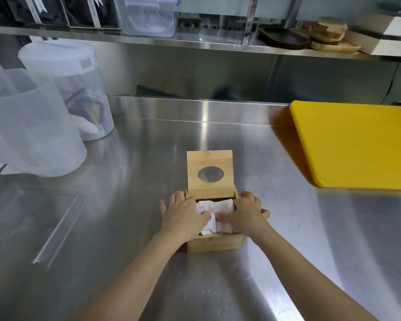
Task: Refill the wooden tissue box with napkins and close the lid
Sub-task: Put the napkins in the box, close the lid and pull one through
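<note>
Wooden tissue box (215,242) at centre of the steel bench (130,228), head view. Its lid (210,173), with an oval opening, stands raised at the box's 12 o'clock edge. White napkins (218,216) fill the open top. The left hand (183,214) lies flat on the napkins at 9 o'clock, fingers apart; the right hand (248,213) presses at 3 o'clock, fingers curled over the stack, apparently not gripping it. A yellow cutting board (357,144) lies at 2 o'clock, translucent plastic containers (44,126) at 10 o'clock, well apart from the box.
</note>
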Tool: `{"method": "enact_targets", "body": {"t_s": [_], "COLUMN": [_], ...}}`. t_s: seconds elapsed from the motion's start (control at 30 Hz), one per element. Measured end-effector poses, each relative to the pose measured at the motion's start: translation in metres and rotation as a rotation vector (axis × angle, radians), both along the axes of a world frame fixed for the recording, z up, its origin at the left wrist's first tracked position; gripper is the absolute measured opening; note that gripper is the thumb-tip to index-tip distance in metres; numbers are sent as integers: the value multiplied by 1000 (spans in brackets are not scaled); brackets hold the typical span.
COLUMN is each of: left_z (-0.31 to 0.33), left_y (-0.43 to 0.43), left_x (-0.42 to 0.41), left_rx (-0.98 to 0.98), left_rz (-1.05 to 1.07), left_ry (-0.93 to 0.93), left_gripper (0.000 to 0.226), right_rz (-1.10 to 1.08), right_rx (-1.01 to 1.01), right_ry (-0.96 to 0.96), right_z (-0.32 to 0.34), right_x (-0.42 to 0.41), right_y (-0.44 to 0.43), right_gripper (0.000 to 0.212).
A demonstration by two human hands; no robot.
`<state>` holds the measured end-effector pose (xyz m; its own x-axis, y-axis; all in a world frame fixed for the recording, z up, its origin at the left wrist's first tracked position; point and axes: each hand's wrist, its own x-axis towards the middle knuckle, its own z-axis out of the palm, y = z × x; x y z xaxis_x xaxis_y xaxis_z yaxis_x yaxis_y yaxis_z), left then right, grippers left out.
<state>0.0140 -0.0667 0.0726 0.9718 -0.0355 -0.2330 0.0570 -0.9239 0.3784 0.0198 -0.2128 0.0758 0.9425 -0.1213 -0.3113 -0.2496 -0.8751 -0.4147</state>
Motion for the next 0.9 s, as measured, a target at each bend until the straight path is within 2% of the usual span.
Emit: {"method": "enact_targets", "body": {"t_s": [0.13, 0.23, 0.37, 0.53, 0.63, 0.7, 0.8, 0.87, 0.9], "left_z": [-4, -1, -1, -2, 2, 6, 16, 15, 16], "left_y": [-3, -4, -5, -4, 1, 4, 6, 6, 6], "left_x": [2, 6, 7, 1, -2, -5, -10, -9, -8], "left_rx": [140, 180, 224, 162, 173, 192, 101, 17, 35], "left_rz": [-55, -60, -47, 2, 10, 22, 9, -169, -296], "left_ry": [52, 98, 75, -54, -172, -278, -461, -611, -650], "left_gripper": [39, 43, 32, 11, 9, 15, 6, 5, 8], "right_rz": [59, 100, 124, 82, 84, 119, 317, 540, 648], "right_rx": [-138, -242, -341, -346, -325, -308, -222, -185, -192], "right_ry": [53, 98, 5, -373, -450, -581, -758, -791, -761], "right_z": [-8, -8, -14, -28, -25, -20, -11, -6, -4], "right_x": [6, 10, 8, -2, -4, -2, 0, 2, 2], "right_y": [5, 7, 10, 10, -1, -10, -20, -24, -25], "right_gripper": [49, 50, 53, 45, 24, 11, 10, 11, 14]}}
